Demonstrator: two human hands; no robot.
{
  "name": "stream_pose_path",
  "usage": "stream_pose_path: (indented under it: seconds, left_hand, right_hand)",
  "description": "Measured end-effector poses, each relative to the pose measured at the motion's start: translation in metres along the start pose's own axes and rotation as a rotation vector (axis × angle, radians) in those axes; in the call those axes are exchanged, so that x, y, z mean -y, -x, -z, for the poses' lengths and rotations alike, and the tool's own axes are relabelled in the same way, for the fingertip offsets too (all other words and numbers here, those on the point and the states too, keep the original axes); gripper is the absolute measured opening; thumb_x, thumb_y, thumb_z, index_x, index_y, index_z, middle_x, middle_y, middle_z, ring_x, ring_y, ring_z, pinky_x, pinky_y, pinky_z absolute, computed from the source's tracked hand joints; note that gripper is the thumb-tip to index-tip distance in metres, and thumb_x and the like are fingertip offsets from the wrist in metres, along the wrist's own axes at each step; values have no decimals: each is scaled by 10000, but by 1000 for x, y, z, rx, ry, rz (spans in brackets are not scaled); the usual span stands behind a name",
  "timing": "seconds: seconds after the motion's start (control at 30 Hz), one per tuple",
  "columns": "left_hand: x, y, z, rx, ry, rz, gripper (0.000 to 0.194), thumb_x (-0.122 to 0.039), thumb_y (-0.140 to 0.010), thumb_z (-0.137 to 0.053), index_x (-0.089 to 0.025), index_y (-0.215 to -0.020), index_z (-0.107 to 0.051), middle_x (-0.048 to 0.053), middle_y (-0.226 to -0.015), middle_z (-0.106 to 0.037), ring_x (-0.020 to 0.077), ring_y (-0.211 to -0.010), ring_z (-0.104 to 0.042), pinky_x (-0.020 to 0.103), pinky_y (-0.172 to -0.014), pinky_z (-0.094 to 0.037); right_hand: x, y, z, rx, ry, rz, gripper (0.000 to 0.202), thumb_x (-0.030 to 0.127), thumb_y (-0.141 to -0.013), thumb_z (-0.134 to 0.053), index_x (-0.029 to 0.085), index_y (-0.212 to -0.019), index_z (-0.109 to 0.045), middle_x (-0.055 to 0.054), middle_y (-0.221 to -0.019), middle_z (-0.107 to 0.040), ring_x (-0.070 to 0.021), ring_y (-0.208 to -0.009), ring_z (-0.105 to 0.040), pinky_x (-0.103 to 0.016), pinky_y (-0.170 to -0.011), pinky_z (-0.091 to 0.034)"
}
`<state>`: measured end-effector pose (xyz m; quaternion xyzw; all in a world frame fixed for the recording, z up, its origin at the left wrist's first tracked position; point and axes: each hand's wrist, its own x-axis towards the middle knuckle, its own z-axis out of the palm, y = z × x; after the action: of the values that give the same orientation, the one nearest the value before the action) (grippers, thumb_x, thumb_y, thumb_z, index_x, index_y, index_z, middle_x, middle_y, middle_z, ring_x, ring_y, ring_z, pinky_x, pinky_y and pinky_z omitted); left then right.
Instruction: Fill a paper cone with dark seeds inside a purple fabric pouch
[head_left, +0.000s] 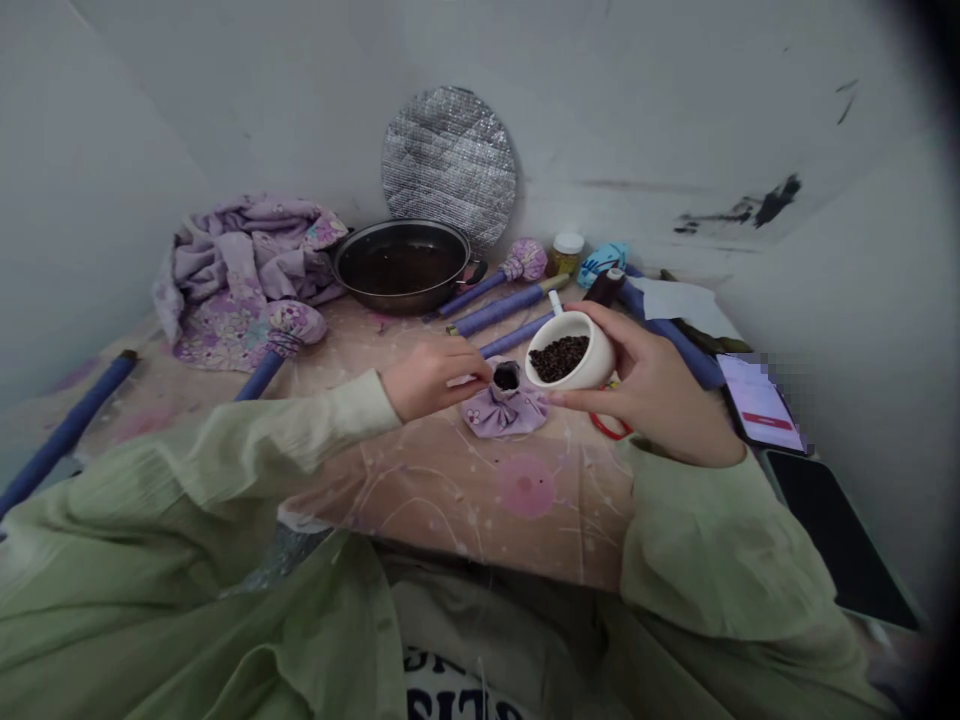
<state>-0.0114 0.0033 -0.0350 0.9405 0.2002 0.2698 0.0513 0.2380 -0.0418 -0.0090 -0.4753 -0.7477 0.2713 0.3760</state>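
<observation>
A white cup (598,358) with dark grains (559,358) inside is tilted to the left in my right hand (649,375), its mouth facing the small purple cloth pouch (504,415). The pouch stands on the table with its round opening up, and something dark shows inside. My left hand (435,378) is at the left edge of that opening, thumb and fingers pinched together on the rim. Red scissor handles (609,428) lie partly behind my right hand.
Behind are a dark pan (401,290), a silver round mat (450,165), a lidded jar (566,254) and blue-wrapped sticks (499,312). Purple floral cloth (225,290) is heaped at the left. A lit phone (763,400) and a dark-screened device (832,535) lie at the right.
</observation>
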Motion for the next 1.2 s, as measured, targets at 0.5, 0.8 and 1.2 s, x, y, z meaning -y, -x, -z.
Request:
stream_pose_path:
  seconds: [0.5, 0.8, 1.2]
  left_hand:
    - [4, -7, -18, -93, -75, 161, 139, -299, -858, -602, -201, -798, -680, 2, -794, -714, 155, -830, -597, 344, -820, -293]
    - [-21, 34, -21, -120, 100, 187, 189, -292, -894, -526, -170, -985, -638, 86, -1029, -679, 177, -984, -619, 328, -871, -468]
    - [-62, 200, -51, 316, -327, 405, 763, -568, -891, -340, -138, -1490, -145, 183, -1514, -278, 323, -1406, -265, 491, -1144, -191]
  right_hand:
    - [1, -3, 2, -14, 42, 35, 730, 350, -616, -792, 307, -1283, -498, -35, -1285, -561, -292, -1206, -520, -483, -1049, -406]
    - [2, -4, -2, -3, 34, 25, 735, 329, -611, -801, 308, -1281, -499, -36, -1288, -561, -298, -1208, -520, -495, -1051, -409]
    - [2, -3, -1, -4, -5, -14, 737, 308, -606, -811, 308, -1277, -506, -36, -1287, -561, -291, -1204, -523, -494, -1077, -386]
